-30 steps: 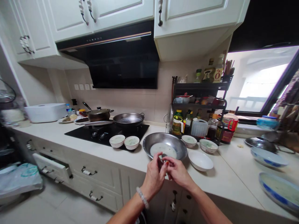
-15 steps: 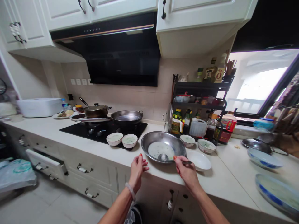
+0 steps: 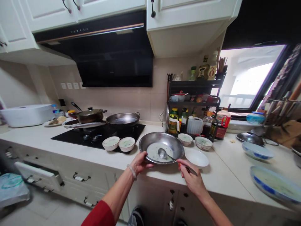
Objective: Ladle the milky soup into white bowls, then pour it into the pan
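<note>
A wide metal bowl (image 3: 150, 139) with pale, flecked liquid stands on the white counter. My left hand (image 3: 140, 161) grips its near left rim, the thumb on top. In my right hand (image 3: 191, 177) is the handle of a metal ladle (image 3: 162, 153); its round head rests in the liquid. Two filled small bowls, one (image 3: 111, 143) and another (image 3: 127, 144), sit left of the metal bowl at the cooktop's edge. Behind it to the right are two more, one (image 3: 185, 139) and another (image 3: 203, 143). A white plate (image 3: 197, 157) lies right beside the metal bowl.
On the cooktop (image 3: 77, 137) are a frying pan (image 3: 122, 119) and a lidded pot (image 3: 90, 115). A black rack (image 3: 195, 103) with bottles stands behind. Blue-rimmed dishes, one (image 3: 258, 151) and a larger one (image 3: 275, 185), are at the right. A drawer (image 3: 37, 174) stands open below left.
My left hand has moved onto the metal bowl's rim and grasped it. The ladle's head has shifted within the bowl. The view has turned slightly to the right.
</note>
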`<state>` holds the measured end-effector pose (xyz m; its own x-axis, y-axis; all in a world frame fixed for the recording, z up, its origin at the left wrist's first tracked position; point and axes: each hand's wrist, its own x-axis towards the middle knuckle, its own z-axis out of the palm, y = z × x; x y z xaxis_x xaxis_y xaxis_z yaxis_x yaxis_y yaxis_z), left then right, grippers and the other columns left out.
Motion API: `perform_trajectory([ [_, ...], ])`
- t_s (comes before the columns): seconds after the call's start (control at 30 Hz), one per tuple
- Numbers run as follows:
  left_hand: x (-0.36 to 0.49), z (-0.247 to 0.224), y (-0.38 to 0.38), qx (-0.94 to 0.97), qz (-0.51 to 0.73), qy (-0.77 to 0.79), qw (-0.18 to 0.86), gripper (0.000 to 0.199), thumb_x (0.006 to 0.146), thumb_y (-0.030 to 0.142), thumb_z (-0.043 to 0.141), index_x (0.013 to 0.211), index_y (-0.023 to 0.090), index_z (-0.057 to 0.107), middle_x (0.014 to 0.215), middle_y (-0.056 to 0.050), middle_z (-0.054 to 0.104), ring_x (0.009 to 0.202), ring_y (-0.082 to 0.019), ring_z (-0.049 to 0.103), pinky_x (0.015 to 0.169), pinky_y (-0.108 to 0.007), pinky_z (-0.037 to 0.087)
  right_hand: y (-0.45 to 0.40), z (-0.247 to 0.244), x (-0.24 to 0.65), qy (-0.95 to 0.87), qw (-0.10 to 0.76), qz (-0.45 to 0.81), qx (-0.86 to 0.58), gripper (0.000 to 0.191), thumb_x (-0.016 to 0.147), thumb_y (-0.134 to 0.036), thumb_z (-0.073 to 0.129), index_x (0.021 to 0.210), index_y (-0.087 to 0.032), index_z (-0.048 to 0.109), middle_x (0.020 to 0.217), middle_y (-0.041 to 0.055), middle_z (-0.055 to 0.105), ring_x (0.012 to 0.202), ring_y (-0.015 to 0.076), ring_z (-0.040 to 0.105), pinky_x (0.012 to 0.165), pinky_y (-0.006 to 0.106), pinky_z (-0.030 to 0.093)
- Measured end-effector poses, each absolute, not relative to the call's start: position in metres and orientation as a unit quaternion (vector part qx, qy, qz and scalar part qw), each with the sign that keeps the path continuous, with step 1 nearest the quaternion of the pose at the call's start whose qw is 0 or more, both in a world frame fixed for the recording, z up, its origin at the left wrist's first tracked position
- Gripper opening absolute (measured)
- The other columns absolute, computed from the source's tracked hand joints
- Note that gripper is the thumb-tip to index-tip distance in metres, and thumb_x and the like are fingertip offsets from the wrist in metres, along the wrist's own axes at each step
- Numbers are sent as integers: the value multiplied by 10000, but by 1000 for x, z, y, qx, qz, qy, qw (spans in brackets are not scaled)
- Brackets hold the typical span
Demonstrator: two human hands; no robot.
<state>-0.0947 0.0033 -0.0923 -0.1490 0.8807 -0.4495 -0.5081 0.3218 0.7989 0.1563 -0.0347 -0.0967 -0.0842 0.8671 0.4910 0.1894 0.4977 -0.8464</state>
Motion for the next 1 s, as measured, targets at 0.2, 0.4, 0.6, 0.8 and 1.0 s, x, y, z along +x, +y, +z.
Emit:
perform_trajectory([
  [0.2,-87,-85,0,187,557,520,621,220,767,23,470,944,150,499,635,-18,611,568,-164,644,558,-340,606,-35,-107,158,-642,566,335,-395,501,842,-604,599,1024,-155,724,708,62,654,497,149,537,472,282,492],
  [0.4,-89,-83,-10,214,605,520,563,332,745,0,497,1006,205,484,550,81,503,437,-79,520,488,-205,534,-39,-117,167,-630,553,368,-402,615,859,-677,523,1089,-137,706,675,51,627,474,136,515,407,258,456],
  [0.6,-95,-79,-21,249,624,516,531,341,688,25,573,981,192,525,568,73,529,441,-72,506,507,-210,515,-34,-124,175,-636,571,337,-395,551,901,-603,506,1117,-133,696,672,45,618,452,125,491,399,256,449],
  [0.8,-92,-77,-30,279,621,529,507,380,689,91,620,1040,203,524,569,78,522,449,-85,511,504,-229,501,-9,-117,176,-689,560,248,-387,434,931,-447,478,1179,-154,681,710,49,637,451,134,517,461,290,506],
  [1.0,-88,-79,-31,297,622,533,490,455,689,85,575,1124,202,510,576,78,524,450,-84,500,502,-223,501,23,-109,168,-734,550,166,-364,352,919,-339,467,1122,-187,711,827,95,675,646,205,623,645,361,558],
])
